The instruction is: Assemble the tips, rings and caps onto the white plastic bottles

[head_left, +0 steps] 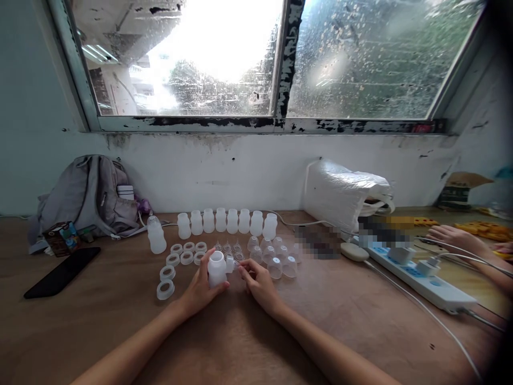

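My left hand (200,289) is wrapped round a small white plastic bottle (217,267) standing upright on the wooden table (120,310). My right hand (256,280) is just to its right, fingers pinched near a small clear part (230,263) at the bottle's neck; what the pinch holds is too small to name. Behind the hands stands a row of several white bottles (226,221). White rings (180,258) lie to the left, and clear caps (276,256) lie to the right.
A grey backpack (86,195) leans on the wall at back left, with a black phone (62,271) in front of it. A white plastic bag (344,192) and a power strip (417,275) with cables lie at right. Another person's hand (451,237) rests at far right.
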The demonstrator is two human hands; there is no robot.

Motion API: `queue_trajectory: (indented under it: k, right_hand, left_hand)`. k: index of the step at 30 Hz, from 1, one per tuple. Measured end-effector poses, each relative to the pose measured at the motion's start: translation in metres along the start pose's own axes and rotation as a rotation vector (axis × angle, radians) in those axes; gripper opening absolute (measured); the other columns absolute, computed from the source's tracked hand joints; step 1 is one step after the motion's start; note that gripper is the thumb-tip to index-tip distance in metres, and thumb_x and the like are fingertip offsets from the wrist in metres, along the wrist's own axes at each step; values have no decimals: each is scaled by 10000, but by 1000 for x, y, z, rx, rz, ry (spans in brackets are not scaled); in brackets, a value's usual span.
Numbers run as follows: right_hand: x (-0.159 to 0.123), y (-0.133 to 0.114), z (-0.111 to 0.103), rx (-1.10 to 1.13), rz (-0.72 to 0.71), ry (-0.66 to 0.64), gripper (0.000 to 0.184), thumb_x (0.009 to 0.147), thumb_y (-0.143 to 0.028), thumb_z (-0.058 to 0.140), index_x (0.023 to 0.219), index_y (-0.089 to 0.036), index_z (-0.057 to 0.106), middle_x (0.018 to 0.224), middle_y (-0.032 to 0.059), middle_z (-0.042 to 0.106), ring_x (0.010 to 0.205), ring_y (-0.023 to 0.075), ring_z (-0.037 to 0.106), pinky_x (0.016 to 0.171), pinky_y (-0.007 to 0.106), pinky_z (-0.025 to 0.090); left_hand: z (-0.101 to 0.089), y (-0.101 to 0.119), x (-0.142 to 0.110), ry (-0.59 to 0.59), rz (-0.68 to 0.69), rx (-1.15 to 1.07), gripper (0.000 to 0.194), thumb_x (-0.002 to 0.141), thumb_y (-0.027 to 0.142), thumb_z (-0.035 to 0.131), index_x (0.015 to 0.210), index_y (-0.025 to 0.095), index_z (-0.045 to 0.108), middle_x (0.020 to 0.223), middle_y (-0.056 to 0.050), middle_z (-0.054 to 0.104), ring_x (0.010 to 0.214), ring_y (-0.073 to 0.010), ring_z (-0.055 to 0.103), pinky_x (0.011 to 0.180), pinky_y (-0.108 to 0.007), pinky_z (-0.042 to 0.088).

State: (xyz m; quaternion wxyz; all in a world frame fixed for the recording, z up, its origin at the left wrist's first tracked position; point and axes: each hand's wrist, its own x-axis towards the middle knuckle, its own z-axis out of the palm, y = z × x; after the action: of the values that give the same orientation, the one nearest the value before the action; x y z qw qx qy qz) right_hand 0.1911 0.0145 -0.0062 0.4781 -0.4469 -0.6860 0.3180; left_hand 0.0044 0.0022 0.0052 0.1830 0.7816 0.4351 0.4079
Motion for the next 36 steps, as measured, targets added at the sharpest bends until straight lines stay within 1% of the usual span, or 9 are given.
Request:
queue_trajectory:
  k: [2, 5, 9, 13, 18, 22, 25, 28, 36]
  right_hand:
    - [-1, -1, 1, 3, 0, -18, 260, 795, -408, 453, 805, -168, 552, 670, 13, 548, 498, 101, 489, 427, 206, 377]
    - [-1, -1, 1, 13, -1, -12, 270, 799, -420, 444, 810, -168, 542, 680, 13, 546, 510, 102, 494, 440, 208, 380]
    - [1, 0, -2, 24, -8, 26, 250, 818, -397, 420, 847, -168, 515, 690, 20, 536, 545, 111, 500, 452, 206, 386]
    - [2, 2, -6, -29, -52, -6, 207, 820, -344, 422, 876, -170, 518, 715, 27, 545, 579, 117, 502, 485, 211, 395]
    - [3, 4, -10, -127, -124, -26, 182, 821, -294, 416, 879, -170, 536, 739, 28, 562, 599, 120, 496, 548, 228, 400]
    - [5, 1, -13, -209, -180, -36, 156, 809, -282, 439, 819, -167, 545, 722, 24, 549, 574, 112, 462, 547, 224, 380]
    - [6, -4, -16, -220, -196, -73, 195, 808, -305, 448, 687, -167, 518, 634, 4, 503, 553, 108, 435, 523, 216, 352]
    - [4, -7, -19, -166, -128, -134, 320, 821, -357, 425, 561, -171, 449, 524, -21, 440, 498, 97, 400, 477, 209, 319]
    - [6, -5, -17, 71, 80, -287, 505, 828, -474, 348, 428, -166, 360, 375, -56, 352, 318, 49, 314, 381, 205, 244]
  left_hand:
    - [-1, -1, 0, -47, -37, -37, 758, 743, 341, 562, 1318, 236, 79, 1295, -117, 335, 1163, -228, 374, 949, -390, 326]
    - [-11, 0, 2, -70, -34, -32, 682, 768, 332, 529, 1332, 246, 156, 1257, -90, 387, 1160, -222, 376, 977, -383, 288]
    - [-23, -1, 1, -122, -49, -26, 616, 752, 294, 542, 1301, 234, 268, 1161, -90, 487, 1059, -220, 474, 921, -370, 353]
    - [-24, -1, -3, -126, -62, -87, 486, 706, 281, 581, 1150, 198, 401, 993, -70, 585, 933, -207, 553, 829, -329, 419]
    - [-25, 2, -4, -136, -30, -85, 378, 679, 291, 599, 1028, 197, 485, 983, -50, 592, 930, -195, 554, 813, -295, 426]
    - [-27, 1, -4, -143, -31, -67, 389, 668, 287, 607, 1031, 204, 495, 1004, -48, 588, 936, -198, 547, 830, -311, 424]
    - [-28, 0, -4, -145, -4, -51, 386, 671, 301, 606, 1031, 206, 504, 1026, -47, 583, 939, -197, 545, 828, -310, 424]
    - [-29, 1, -5, -168, 34, -38, 390, 671, 311, 605, 1034, 204, 513, 1047, -49, 580, 935, -196, 546, 825, -305, 427]
    - [-28, 0, -6, -193, 64, -13, 414, 678, 333, 596, 1064, 211, 511, 1054, -46, 586, 927, -197, 553, 816, -309, 435]
